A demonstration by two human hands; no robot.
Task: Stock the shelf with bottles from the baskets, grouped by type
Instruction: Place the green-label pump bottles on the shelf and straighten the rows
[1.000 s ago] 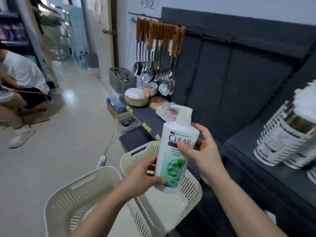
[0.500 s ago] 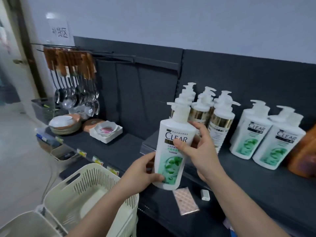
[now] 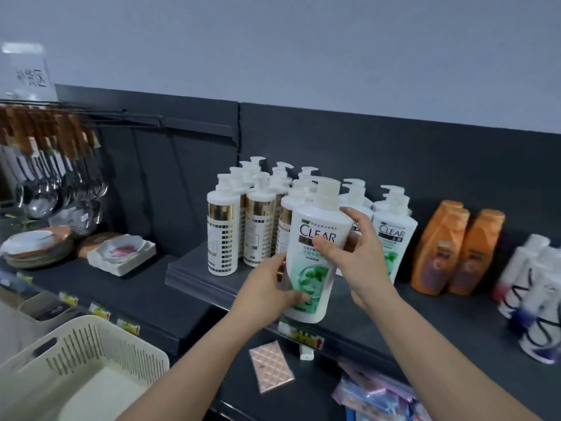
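Note:
I hold a white pump bottle (image 3: pixel 315 256) with a green leaf label, upright, over the front edge of the dark shelf (image 3: pixel 194 268). My left hand (image 3: pixel 267 290) grips its lower left side. My right hand (image 3: pixel 358 256) grips its upper right, thumb across the label. Behind it stand matching green-label bottles (image 3: pixel 394 235). To the left is a group of white bottles with gold bands (image 3: pixel 223 235). Orange bottles (image 3: pixel 455 250) and white bottles with dark swirls (image 3: pixel 537 302) stand to the right. A cream slotted basket (image 3: pixel 88 354) sits at the lower left.
Ladles hang from a rail (image 3: pixel 48 177) at the left, above stacked plates (image 3: pixel 36 244) and a dish in a tray (image 3: pixel 121 253). A pink quilted pad (image 3: pixel 271 370) and packets (image 3: pixel 376 396) lie on the lower shelf. Price tags line the shelf edge.
The view swung right from the baskets to the shelf. Both hands carried the green-label bottle up and forward, close to the matching bottles.

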